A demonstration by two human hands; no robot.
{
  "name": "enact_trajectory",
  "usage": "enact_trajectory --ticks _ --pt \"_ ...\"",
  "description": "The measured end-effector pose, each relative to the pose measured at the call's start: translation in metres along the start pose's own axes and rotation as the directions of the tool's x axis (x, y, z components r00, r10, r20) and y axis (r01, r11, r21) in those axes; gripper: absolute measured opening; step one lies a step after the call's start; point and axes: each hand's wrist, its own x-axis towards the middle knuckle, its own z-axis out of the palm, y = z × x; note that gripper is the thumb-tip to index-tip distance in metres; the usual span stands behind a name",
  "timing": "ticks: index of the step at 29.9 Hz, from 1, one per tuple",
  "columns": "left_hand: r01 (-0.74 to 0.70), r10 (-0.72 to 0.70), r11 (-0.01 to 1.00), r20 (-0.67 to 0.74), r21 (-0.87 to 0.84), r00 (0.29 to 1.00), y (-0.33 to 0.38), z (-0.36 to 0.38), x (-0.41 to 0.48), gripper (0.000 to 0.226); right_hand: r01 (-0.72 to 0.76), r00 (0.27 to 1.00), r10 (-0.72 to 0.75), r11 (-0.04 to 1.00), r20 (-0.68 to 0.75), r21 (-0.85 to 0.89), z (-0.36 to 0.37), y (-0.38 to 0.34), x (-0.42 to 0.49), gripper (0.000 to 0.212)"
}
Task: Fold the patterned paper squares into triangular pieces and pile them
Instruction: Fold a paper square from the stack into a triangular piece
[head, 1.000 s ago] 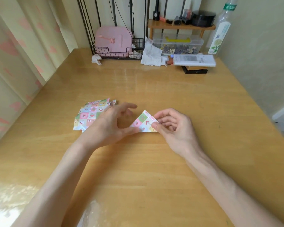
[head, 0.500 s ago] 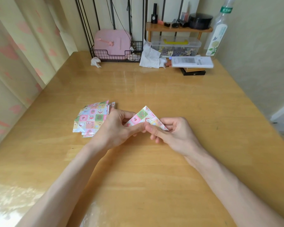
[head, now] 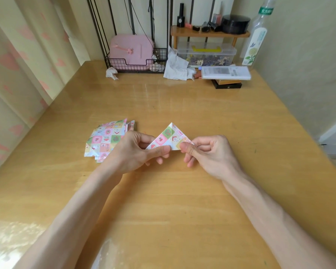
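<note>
A pastel patchwork-patterned folded paper triangle (head: 170,139) points its apex away. The left hand (head: 136,150) pinches its left corner and the right hand (head: 208,152) its right corner, each grip closed with the thumb on the paper. Just left of the triangle, partly behind the left hand, a pile of matching patterned paper (head: 105,140) lies on the yellow wooden worktop (head: 182,200).

Folded patterned triangle (head: 170,138), apex up, at frame centre; patterned paper stack (head: 107,139) lying flat to its left
</note>
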Motion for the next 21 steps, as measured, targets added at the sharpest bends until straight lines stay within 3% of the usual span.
enact_trajectory --ticks 11,21 --pt "0.021 -0.029 0.997 -0.127 -0.07 0.991 -0.0052 -0.0026 0.0038 0.02 -0.024 1.0 0.024 0.996 0.0 0.085 -0.0027 0.0013 0.0054 0.022" --pt "0.012 -0.021 0.998 -0.149 -0.06 0.989 -0.0059 -0.0009 0.005 0.023 0.009 0.999 -0.002 0.987 -0.049 0.158 -0.0045 0.0051 0.0069 0.015"
